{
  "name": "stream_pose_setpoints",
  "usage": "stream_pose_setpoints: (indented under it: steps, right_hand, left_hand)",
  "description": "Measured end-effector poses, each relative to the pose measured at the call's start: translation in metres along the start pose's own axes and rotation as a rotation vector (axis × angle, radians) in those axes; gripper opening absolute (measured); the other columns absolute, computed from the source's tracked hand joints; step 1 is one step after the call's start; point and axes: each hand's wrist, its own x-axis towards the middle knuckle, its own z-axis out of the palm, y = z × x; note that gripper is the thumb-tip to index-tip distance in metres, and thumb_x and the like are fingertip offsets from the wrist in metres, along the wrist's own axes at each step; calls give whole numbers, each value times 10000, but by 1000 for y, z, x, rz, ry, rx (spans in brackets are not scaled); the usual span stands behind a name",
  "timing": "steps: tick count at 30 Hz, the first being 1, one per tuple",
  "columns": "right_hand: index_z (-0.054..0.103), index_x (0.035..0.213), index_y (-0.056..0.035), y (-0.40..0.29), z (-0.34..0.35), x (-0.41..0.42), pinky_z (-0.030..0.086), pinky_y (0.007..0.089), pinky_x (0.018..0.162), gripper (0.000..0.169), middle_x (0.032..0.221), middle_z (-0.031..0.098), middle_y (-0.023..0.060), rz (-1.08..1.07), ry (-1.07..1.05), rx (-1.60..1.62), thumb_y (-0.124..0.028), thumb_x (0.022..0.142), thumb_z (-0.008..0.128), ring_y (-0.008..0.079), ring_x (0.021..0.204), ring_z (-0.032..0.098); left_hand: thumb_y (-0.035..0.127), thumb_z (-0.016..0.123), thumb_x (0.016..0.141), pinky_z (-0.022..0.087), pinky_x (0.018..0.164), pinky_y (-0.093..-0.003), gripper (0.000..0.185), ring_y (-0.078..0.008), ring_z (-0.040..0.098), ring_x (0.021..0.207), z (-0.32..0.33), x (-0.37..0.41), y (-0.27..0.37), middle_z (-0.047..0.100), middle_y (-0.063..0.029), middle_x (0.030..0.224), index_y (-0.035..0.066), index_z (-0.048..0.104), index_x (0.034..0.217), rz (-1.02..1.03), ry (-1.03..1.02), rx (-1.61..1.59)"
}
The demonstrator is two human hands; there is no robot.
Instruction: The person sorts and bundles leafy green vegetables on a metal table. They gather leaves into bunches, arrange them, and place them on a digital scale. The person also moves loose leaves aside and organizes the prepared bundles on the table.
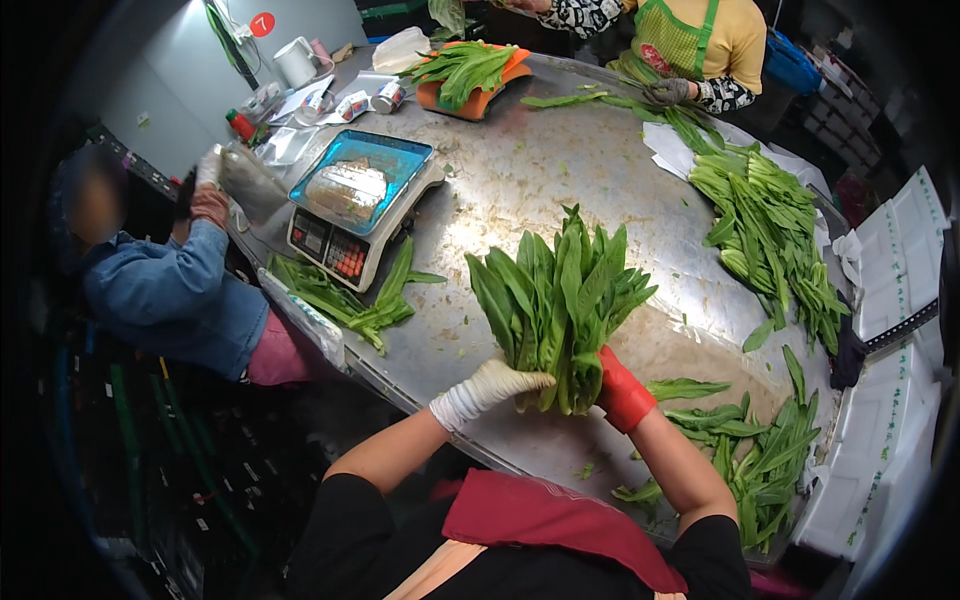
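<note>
A bunch of long-leaf lettuce (559,300) stands upright over the metal table, leaf tips pointing away from me. My left hand (495,386), in a whitish glove, grips its base from the left, with the thumb across the stems. On the other side my right hand (624,390), in a red rubber glove, holds the same base. The fingers behind the stems are hidden. To the right of my right forearm lies a pile of loose leaves (765,457).
A digital scale (364,202) with loose leaves (360,300) beside it stands left. An orange scale (469,90) bears more greens. Lettuce heads (757,217) are heaped at right, near white foam boxes (892,420). Co-workers stand at left (172,292) and at the far side (690,45).
</note>
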Motion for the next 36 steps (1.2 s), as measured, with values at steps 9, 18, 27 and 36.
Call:
stream_pose_setpoints:
  steps: [9,18,27,36]
  right_hand:
    - [491,1179,-41,-14,85,104,510,353,780,419,1091,578,94,69,-9,208,-330,877,532,207,923,587]
    - [410,1282,-66,-67,256,249,337,346,992,471,1281,470,78,-57,-227,124,-376,928,410,214,1159,448]
    - [280,1336,-153,-83,255,341,365,502,931,520,1313,404,174,49,-33,-57,-394,902,432,352,1172,436]
    - [317,1309,-76,-83,252,315,471,453,825,515,1289,401,127,18,89,-253,-221,864,532,291,1172,418]
  left_hand:
    - [298,662,785,433,327,-224,457,-167,606,509,-120,-11,46,626,-99,713,-5,514,1092,262,46,-138]
    - [313,650,803,473,527,-235,350,-107,589,640,-322,-36,148,631,-36,802,59,565,1029,379,251,-18]
    - [575,641,704,406,901,-328,955,-270,500,1102,-453,22,160,499,-191,1215,0,247,1358,30,743,821]
    - [645,511,745,367,966,-360,1016,-339,455,1167,-447,4,176,417,-261,1284,24,51,1405,-153,750,914]
